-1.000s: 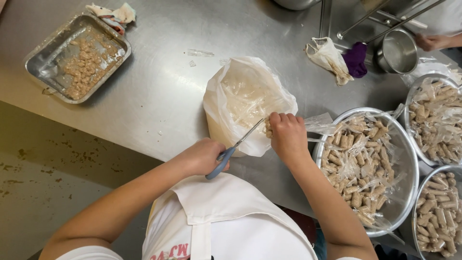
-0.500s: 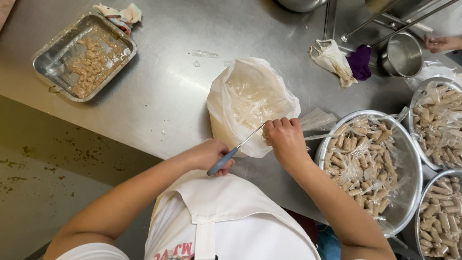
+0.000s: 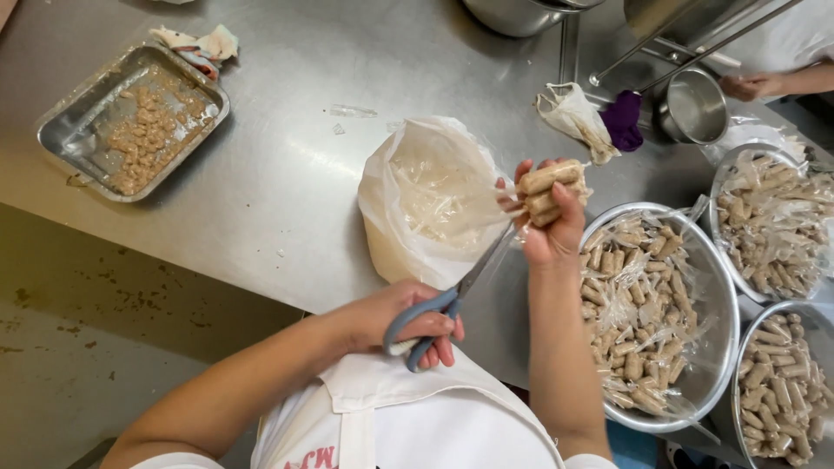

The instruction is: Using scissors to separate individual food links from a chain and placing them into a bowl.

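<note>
Scissors with blue-grey handles (image 3: 443, 308) stay gripped in the left hand (image 3: 404, 321); the right hand (image 3: 549, 221) has lifted, fingers closed around tan wrapped rolls (image 3: 552, 187) just right of the crumpled clear plastic bag (image 3: 426, 200), suggesting cutting is finished.

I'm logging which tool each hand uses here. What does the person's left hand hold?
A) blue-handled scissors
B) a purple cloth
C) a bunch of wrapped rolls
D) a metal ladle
A: the left hand has its fingers through the blue handles of the scissors, blades pointing up toward the plastic bag, while the right hand has its grip on the wrapped rolls.
</note>
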